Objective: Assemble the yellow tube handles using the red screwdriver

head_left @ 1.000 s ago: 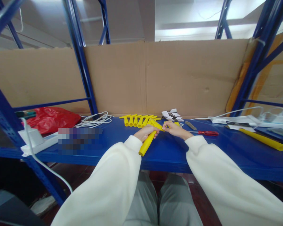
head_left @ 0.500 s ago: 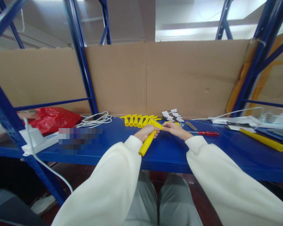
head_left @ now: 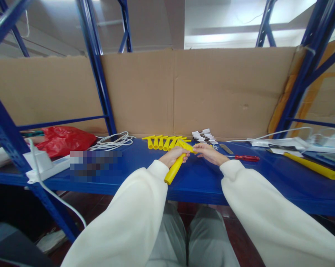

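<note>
My left hand is closed around a yellow T-shaped scraper, whose round handle slants toward me over the shelf's front. The scraper's flat crosspiece points up and right, toward my right hand. With bent fingers, my right hand pinches the right end of that crosspiece; any small part between the fingertips is hidden. Behind my hands stands a row of several similar yellow scrapers, handles facing me. A stack of white-and-black strips lies just beyond my right hand.
A red-handled screwdriver and a small flat grey piece lie to the right. Farther right is a long yellow handle. White cable, a red bag and a power strip occupy the left. Cardboard closes the back.
My right fingers have shifted slightly right along the scraper's crosspiece toward its end. My left hand keeps its hold on the scraper.
</note>
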A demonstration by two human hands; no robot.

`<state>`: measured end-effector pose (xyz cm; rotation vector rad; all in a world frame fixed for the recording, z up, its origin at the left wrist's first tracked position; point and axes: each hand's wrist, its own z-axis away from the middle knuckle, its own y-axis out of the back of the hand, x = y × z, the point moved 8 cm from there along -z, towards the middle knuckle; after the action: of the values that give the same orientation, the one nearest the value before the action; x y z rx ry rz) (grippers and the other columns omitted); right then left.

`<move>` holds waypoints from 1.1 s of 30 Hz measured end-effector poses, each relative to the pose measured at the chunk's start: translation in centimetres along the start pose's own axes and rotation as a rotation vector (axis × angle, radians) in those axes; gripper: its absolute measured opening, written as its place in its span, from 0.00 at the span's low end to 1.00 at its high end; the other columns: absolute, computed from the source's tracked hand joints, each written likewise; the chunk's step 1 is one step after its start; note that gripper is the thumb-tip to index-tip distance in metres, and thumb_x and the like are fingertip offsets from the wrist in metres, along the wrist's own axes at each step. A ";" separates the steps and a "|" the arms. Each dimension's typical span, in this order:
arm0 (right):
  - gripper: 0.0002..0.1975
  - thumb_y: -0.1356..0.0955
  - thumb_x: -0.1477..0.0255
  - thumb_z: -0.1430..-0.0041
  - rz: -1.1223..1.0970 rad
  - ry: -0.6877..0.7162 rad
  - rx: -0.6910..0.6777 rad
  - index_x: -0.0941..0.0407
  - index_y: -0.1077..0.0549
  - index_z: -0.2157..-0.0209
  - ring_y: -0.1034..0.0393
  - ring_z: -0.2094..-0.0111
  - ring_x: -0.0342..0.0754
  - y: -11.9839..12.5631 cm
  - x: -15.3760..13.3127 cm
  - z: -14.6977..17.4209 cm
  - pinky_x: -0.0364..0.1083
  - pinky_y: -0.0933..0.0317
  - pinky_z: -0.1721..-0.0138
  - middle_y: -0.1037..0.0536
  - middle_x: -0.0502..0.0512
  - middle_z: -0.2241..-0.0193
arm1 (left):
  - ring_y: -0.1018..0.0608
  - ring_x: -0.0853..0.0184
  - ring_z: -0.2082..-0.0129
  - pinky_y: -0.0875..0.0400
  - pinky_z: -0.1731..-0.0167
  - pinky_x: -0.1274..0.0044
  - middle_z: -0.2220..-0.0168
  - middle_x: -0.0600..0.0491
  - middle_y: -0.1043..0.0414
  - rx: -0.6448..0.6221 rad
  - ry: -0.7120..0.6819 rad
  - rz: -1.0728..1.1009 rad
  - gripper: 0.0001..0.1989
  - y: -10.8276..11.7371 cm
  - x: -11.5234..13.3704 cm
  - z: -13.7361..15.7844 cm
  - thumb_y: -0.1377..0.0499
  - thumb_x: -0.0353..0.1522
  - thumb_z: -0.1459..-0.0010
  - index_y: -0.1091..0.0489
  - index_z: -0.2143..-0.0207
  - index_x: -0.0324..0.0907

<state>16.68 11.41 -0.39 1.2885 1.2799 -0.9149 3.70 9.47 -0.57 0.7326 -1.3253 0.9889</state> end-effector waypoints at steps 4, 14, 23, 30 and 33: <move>0.08 0.26 0.72 0.57 -0.028 -0.006 -0.002 0.53 0.27 0.72 0.30 0.66 0.44 -0.1 0.1 -0.1 0.43 0.40 0.66 0.22 0.50 0.69 | 0.37 0.76 0.86 0.45 0.84 0.83 0.83 0.59 0.38 -0.017 0.009 0.007 0.07 0.1 -0.2 -0.3 0.45 0.19 0.43 0.34 0.70 0.38; 0.10 0.26 0.70 0.58 -0.017 0.022 -0.013 0.54 0.28 0.72 0.31 0.67 0.43 -0.2 -0.3 -0.2 0.42 0.41 0.68 0.24 0.49 0.72 | 0.38 0.77 0.87 0.47 0.85 0.84 0.84 0.60 0.39 -0.024 0.009 0.013 0.07 0.1 -0.1 -0.3 0.46 0.20 0.43 0.35 0.70 0.39; 0.14 0.28 0.59 0.47 0.152 0.056 0.115 0.51 0.29 0.63 0.27 0.60 0.47 1.4 -0.3 -0.2 0.43 0.36 0.66 0.21 0.53 0.61 | 0.40 0.78 0.88 0.47 0.85 0.85 0.84 0.59 0.39 0.027 -0.026 0.036 0.10 0.3 0.3 0.1 0.46 0.19 0.43 0.37 0.74 0.39; 0.09 0.28 0.65 0.49 0.628 0.232 0.369 0.54 0.27 0.67 0.27 0.62 0.50 9.7 -3.4 0.0 0.50 0.33 0.57 0.20 0.56 0.65 | 0.38 0.77 0.88 0.46 0.85 0.83 0.85 0.58 0.39 0.149 -0.042 -0.018 0.13 1.1 1.0 0.9 0.48 0.18 0.42 0.38 0.77 0.40; 0.09 0.25 0.65 0.55 0.938 0.160 0.363 0.52 0.27 0.78 0.26 0.67 0.53 14.6 -2.5 1.1 0.51 0.34 0.61 0.21 0.54 0.74 | 0.38 0.77 0.87 0.45 0.85 0.83 0.85 0.58 0.39 0.176 -0.067 -0.045 0.13 1.5 1.2 0.9 0.47 0.18 0.43 0.37 0.77 0.39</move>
<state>30.78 11.73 4.17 2.0139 0.4828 -0.3621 1.93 9.47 0.56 0.9324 -1.2846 1.0616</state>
